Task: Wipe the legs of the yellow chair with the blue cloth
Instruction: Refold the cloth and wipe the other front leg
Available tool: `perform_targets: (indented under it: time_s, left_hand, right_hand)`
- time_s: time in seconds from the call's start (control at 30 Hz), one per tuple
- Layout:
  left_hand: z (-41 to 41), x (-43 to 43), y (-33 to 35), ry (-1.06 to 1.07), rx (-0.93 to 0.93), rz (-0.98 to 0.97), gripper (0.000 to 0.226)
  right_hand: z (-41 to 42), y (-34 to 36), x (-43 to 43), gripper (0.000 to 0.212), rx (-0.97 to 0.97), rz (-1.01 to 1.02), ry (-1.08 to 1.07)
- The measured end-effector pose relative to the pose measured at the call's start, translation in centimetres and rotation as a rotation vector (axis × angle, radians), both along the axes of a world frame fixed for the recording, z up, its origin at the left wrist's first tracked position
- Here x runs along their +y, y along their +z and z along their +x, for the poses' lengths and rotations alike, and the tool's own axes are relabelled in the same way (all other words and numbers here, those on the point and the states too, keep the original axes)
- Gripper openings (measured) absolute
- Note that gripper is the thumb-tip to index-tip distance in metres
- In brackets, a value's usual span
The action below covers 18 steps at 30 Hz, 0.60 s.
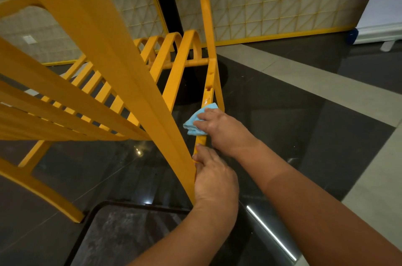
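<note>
The yellow chair (104, 52) is tipped over, its slatted seat at the left and its legs running toward me. One thin yellow leg (208, 83) stretches from the crossbar down to my hands. My right hand (219, 128) holds the crumpled blue cloth (195, 121) against this leg, about halfway along it. My left hand (214, 176) grips the same leg lower down, just below the right hand, where the leg meets a broad yellow band of the frame.
A dark glossy floor (282, 117) with grey stripes lies below. A black table pedestal and base (191, 83) stand behind the chair. A dark-framed tabletop (130, 235) sits under my left forearm. A tiled wall with yellow trim (272, 4) is at the back.
</note>
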State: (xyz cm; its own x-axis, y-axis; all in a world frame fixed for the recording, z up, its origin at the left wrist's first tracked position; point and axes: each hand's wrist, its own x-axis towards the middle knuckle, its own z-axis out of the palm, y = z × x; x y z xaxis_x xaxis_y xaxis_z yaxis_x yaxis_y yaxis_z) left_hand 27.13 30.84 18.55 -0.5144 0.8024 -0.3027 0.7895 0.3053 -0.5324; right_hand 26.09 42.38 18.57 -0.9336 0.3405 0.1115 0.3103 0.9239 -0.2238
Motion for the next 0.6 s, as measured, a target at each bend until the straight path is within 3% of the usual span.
perform_targets:
  time_s: [0.17,0.27,0.43,0.6]
  left_hand:
    - [-0.3,0.2,-0.2,-0.003,-0.043,0.020,0.058]
    - [-0.4,0.3,-0.1,0.014,-0.064,0.027,0.058]
    - [-0.3,0.4,0.3,0.014,-0.019,0.003,0.051]
    - [-0.4,0.5,0.2,-0.029,0.017,-0.016,0.035]
  right_hand:
    - [-1.2,-0.7,-0.5,0.041,0.001,0.015,-0.113]
    - [-1.3,0.1,-0.3,0.038,-0.010,0.068,-0.058]
    - [-3.9,2.2,1.0,0.061,-0.438,0.182,0.043]
    - [-4.2,-0.2,1.6,0.057,-0.254,0.075,-0.039]
